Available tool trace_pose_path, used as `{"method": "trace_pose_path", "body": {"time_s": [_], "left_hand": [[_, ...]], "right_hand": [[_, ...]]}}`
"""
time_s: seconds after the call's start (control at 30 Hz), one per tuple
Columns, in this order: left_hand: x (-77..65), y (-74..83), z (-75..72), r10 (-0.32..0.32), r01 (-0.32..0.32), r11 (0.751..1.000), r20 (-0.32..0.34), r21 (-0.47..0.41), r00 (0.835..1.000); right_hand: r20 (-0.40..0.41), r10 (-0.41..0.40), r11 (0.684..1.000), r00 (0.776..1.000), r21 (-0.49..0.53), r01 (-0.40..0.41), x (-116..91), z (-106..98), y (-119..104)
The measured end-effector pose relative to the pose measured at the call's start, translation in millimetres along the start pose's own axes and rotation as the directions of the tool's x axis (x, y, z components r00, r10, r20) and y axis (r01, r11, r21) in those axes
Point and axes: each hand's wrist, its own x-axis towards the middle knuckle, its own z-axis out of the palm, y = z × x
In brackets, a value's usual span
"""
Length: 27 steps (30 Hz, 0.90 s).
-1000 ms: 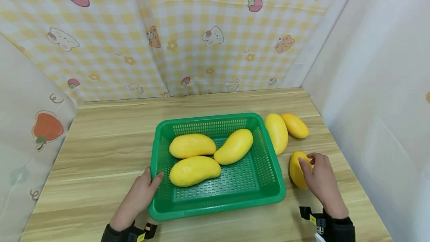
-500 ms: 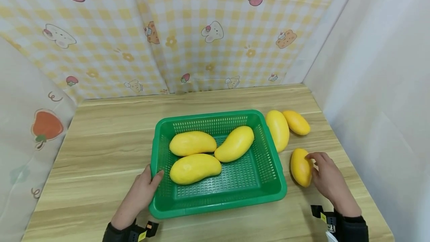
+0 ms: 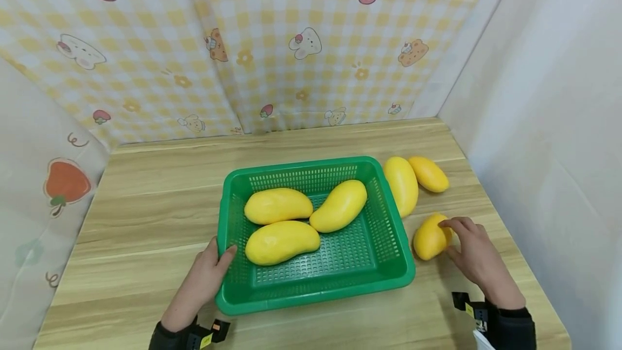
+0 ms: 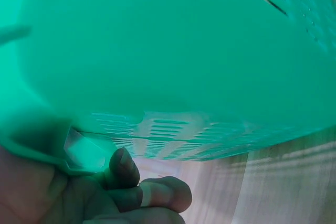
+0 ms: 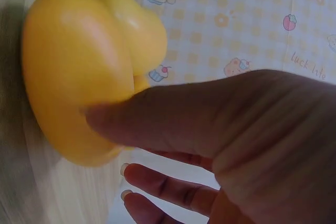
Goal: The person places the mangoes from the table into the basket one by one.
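Observation:
In the head view a green plastic basket (image 3: 311, 304) with slotted walls stands on the table. My left hand (image 3: 201, 280) grips its left rim, thumb inside and fingers under the outer side in the left wrist view. Three yellow mangoes lie in it: one at the back (image 3: 278, 206), one in front (image 3: 283, 243) and a slanted one (image 3: 338, 206) at the right. To the right of the basket, my right hand (image 3: 478, 261) pinches the end of a smaller orange-yellow mango (image 3: 430, 237) lying on the table. Its thumb (image 5: 121, 119) overlaps the fruit; the index fingertip is hidden in the right wrist view.
Behind the right hand, a long yellow mango (image 3: 402, 186) lies along the basket's right wall, beside a small orange mango (image 3: 428, 174). A checked cloth (image 3: 272, 85) hangs at the table's back edge. White cloth (image 3: 549, 139) borders the right side.
My right hand has shifted a little to the right. The mango at its fingers has turned, its near end swinging left. The left hand keeps its grip on the basket.

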Motion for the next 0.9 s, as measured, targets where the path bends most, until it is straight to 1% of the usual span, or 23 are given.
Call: {"method": "trace_pose_path", "body": {"time_s": [0.23, 0.5, 0.6, 0.73, 0.9], "left_hand": [[0.5, 1.0, -0.2, 0.001, -0.001, 1.0, -0.008, 0.023, 1.0], [1.4, -0.1, 1.1, 0.006, -0.005, 1.0, -0.009, 0.008, 1.0], [1.8, 0.0, 1.1, 0.013, -0.013, 1.0, -0.009, 0.007, 1.0], [2.1, 0.3, 1.0, 0.013, -0.013, 1.0, -0.01, 0.005, 1.0], [-0.1, 0.0, 0.9, 0.009, -0.009, 1.0, -0.012, -0.008, 1.0]], "right_hand": [[0.047, 0.067, 0.997, 0.997, 0.034, -0.069, 5, 3, -5], [0.078, 0.083, 0.995, 0.993, 0.046, -0.087, 11, 6, -1], [0.113, 0.106, 0.993, 0.988, 0.047, -0.112, 13, 7, 0], [0.18, 0.12, 0.99, 0.976, 0.046, -0.13, 16, 7, 1], [0.243, 0.104, 0.993, 0.964, 0.035, -0.116, 19, 8, 0]]}}
